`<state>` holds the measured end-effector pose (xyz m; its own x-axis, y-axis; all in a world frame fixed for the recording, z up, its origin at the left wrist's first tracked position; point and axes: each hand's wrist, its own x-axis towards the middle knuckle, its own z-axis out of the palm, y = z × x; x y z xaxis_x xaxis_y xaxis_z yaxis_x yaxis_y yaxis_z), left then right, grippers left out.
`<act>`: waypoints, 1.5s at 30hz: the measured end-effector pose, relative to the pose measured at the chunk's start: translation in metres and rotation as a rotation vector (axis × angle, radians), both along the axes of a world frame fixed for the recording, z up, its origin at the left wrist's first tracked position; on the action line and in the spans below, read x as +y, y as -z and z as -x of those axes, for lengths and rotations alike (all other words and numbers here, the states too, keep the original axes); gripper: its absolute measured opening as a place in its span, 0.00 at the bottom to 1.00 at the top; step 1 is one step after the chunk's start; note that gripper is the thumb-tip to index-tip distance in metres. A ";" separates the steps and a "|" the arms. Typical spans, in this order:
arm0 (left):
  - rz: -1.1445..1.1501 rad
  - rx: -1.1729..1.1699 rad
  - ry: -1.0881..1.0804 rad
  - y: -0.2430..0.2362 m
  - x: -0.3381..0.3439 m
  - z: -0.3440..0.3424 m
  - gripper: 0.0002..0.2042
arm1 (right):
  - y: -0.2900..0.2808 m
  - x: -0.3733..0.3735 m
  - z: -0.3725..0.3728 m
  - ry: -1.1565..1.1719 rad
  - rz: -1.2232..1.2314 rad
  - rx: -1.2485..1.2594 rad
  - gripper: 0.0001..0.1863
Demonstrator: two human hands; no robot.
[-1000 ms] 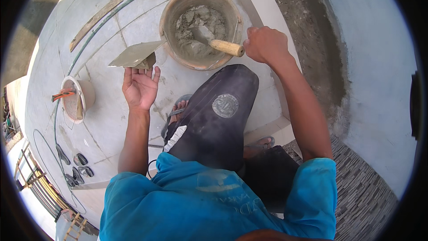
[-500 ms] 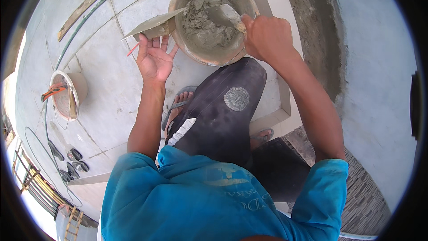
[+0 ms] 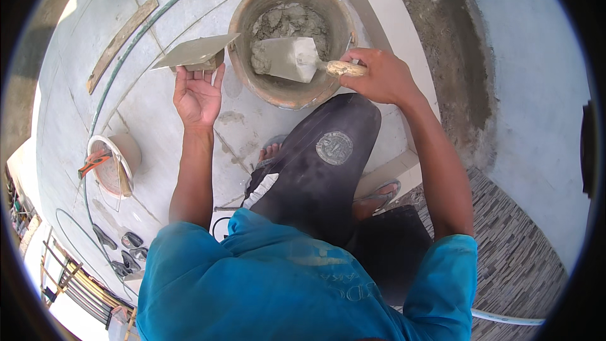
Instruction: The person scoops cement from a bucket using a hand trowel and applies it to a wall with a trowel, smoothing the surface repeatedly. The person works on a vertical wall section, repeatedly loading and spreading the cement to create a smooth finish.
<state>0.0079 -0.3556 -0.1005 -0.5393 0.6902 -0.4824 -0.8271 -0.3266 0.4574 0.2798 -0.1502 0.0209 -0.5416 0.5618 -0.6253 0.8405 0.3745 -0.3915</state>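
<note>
My right hand [image 3: 382,77] is closed around the worn wooden handle of a trowel [image 3: 289,59]. The trowel's wide metal blade lies over wet grey mortar [image 3: 291,20] in a round, mortar-stained tub [image 3: 242,7]. At the left of the tub, my left hand [image 3: 200,102] holds up a flat grey board [image 3: 192,49] from below, palm turned up. A block-like part under the board rests on my fingers, and its far side is hidden.
A small pale bucket [image 3: 129,151] holding an orange-and-black handled tool [image 3: 95,164] stands on the tiles to the left. A green hose [image 3: 120,57] runs beside a wooden plank [image 3: 120,44]. Sandals [image 3: 131,249] lie lower left; a raised ledge [image 3: 404,31] borders the right.
My right hand has turned the trowel, drawing its blade nearer so it lies flatter over the mortar. The view has shifted, and another tub now shows at the upper left.
</note>
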 end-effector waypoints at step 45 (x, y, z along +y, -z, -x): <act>-1.057 -0.358 0.566 -0.176 0.063 -0.084 0.27 | -0.101 -0.077 -0.174 0.377 0.551 0.832 0.27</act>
